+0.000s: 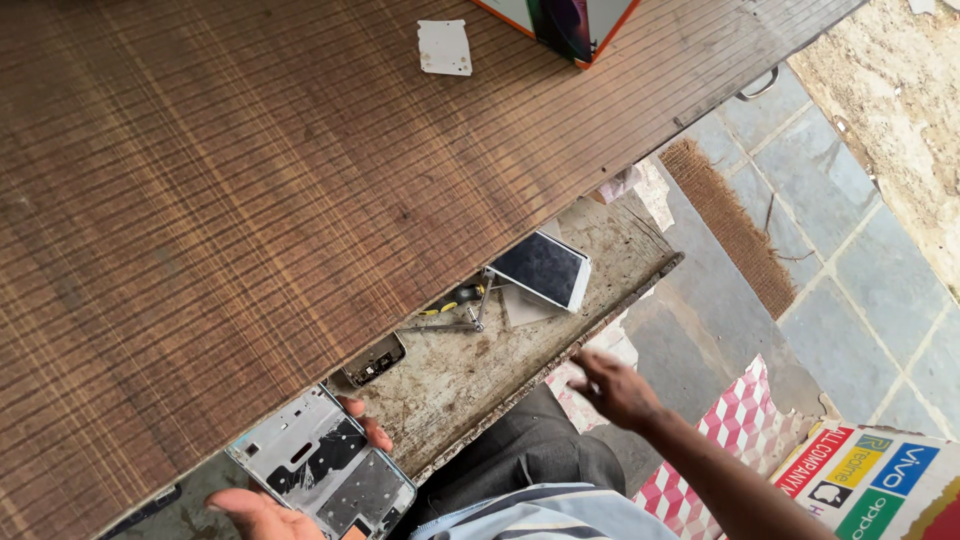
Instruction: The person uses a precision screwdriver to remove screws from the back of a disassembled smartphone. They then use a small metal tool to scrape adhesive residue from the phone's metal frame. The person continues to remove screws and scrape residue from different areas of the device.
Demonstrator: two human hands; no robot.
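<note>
Brown striped laminate tabletop (250,200) fills view; small white plastic plate (444,47) lies near its far edge. Beneath it, grimy pulled-out grey drawer (450,385) holds white-framed phone with dark screen (545,268), metal tweezers (478,305), small dark circuit module (374,360). Your left hand (270,505) cradles opened silver phone chassis (322,468), fingers curled round its edges, just over drawer's near end. Your right hand (615,388) hovers at drawer's front lip, fingers loosely spread, holding nothing.
</note>
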